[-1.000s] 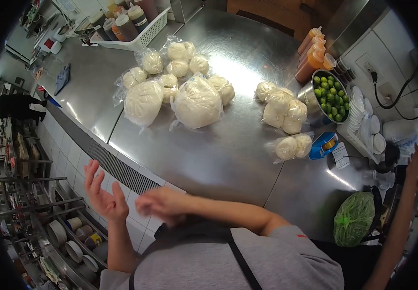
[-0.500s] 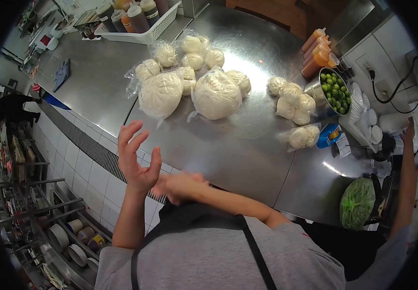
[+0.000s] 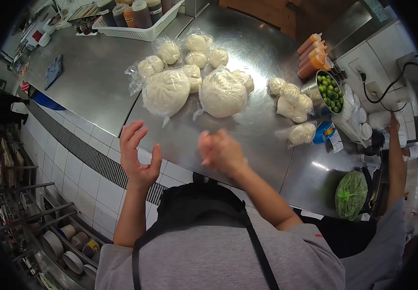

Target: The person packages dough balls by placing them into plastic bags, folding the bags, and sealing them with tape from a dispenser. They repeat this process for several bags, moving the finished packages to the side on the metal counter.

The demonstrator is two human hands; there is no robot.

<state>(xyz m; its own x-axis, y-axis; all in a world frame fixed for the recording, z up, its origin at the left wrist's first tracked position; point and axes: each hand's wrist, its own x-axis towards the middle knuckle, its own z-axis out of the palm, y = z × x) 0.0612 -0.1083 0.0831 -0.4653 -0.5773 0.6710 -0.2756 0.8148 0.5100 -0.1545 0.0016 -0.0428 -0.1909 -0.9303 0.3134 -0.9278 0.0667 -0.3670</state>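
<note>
Both hands hover empty above the steel counter [image 3: 228, 140], left hand [image 3: 139, 154] spread open, right hand [image 3: 221, 152] blurred, seemingly loosely curled, nearest the large clear-bagged white dough ball [image 3: 222, 93], probably awaiting a two-handed grasp

Bare steel counter [image 3: 247, 145] ahead of hands – bagged dough [image 3: 222, 92] beyond, lime bowl [image 3: 332, 92] right

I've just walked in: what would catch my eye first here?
The bags of dough, white lumps in clear plastic, heaped mid-way along the steel counter. In front of them the person's two bare hands are raised and empty: the left hand open, the right hand loosely curled. At the right, a metal bowl of limes stands beside orange sauce bottles.
</note>
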